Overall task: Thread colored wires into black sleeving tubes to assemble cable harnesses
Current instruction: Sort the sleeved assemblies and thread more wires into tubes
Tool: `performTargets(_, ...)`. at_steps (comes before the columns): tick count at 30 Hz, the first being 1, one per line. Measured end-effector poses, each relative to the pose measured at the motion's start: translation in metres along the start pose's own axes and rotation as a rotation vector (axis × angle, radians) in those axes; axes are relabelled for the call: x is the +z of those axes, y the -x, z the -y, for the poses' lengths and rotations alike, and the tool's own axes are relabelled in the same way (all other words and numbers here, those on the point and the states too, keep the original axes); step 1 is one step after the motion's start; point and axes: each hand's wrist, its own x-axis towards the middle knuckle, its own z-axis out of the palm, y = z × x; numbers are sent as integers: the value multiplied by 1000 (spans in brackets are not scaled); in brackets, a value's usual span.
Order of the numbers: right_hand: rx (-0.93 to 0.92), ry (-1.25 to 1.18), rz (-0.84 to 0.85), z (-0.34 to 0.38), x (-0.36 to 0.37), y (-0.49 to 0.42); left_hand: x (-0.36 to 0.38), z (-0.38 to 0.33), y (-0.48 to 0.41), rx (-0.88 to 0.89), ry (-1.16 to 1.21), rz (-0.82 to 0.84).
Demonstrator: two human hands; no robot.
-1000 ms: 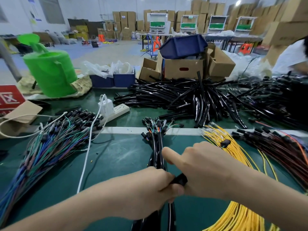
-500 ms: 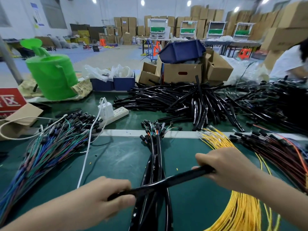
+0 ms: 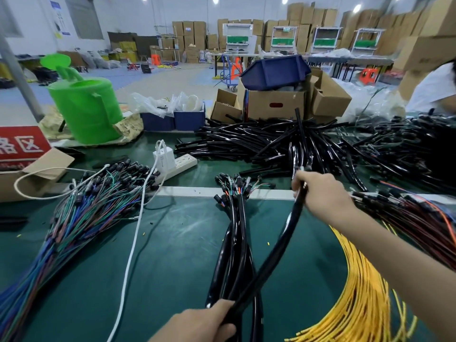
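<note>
A black sleeving tube point(image 3: 281, 245) stretches diagonally between my two hands above the green mat. My left hand point(image 3: 199, 324) grips its near end at the bottom edge of the view. My right hand point(image 3: 320, 196) grips its far end, where wire tips stick out beyond my fingers. Under the tube lies a bundle of finished black harnesses point(image 3: 234, 233) with connectors at the far end. A fan of yellow wires point(image 3: 360, 292) lies on the right, and blue, green and red wires point(image 3: 69, 218) lie on the left.
A heap of loose black tubes point(image 3: 283, 144) fills the far table. Dark red wires point(image 3: 419, 218) lie far right. A white power strip point(image 3: 177, 164) and its cable point(image 3: 133, 243) cross the mat. A green watering can point(image 3: 86, 109), cardboard boxes point(image 3: 274, 104) and a person's white sleeve point(image 3: 434, 87) stand behind.
My hands, close together on the tube a second ago, have pulled apart. The right hand moved up and away, the left drew back toward me, and the tube now runs stretched between them.
</note>
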Motion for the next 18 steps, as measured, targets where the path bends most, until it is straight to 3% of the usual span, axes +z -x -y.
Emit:
performTargets(4, -25, -440, 196, 5, 8, -7, 25, -16, 4, 17, -69, 25)
performTargets(7, 281, -1189, 361, 7, 17, 0, 37, -18, 0, -61, -95, 66)
performTargets(9, 448, -1455, 252, 8, 25, 6, 37, -28, -8, -118, -118, 64)
performTargets(15, 359, -1123, 180, 22, 83, 52, 57, -23, -12, 157, -122, -54)
performTargets(18, 352, -1159, 62, 25, 96, 55, 44, -23, -31, 382, -75, -361)
